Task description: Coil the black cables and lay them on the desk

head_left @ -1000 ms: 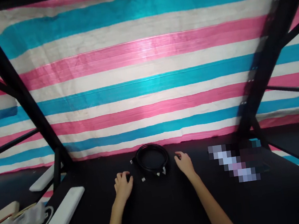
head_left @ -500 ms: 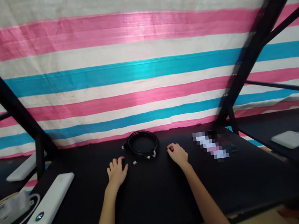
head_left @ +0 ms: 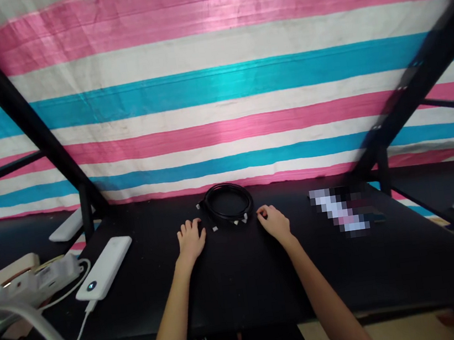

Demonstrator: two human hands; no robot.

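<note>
A coil of black cable [head_left: 250,205] with several white-capped plugs lies at the back of the black table [head_left: 241,279]. My left hand [head_left: 191,240] rests on the tabletop left of the coil, its fingers spread and holding nothing. On the other side, my right hand [head_left: 274,222] lies beside the coil with loosely curled fingers. A small gap shows between its thumb and forefinger, and I see nothing in it. Both hands are apart from the cable.
A white power bank [head_left: 108,266] with a plugged-in cord lies at left, beside a white power strip [head_left: 56,272]. A pixelated item [head_left: 338,211] lies at right. Black slanted frame posts [head_left: 49,137] flank the table, and a striped sheet [head_left: 218,101] hangs behind.
The view has tilted down and shifted left, so everything on the table appears higher and further right. Both hands stay beside the cable coil in nearly the same pose.
</note>
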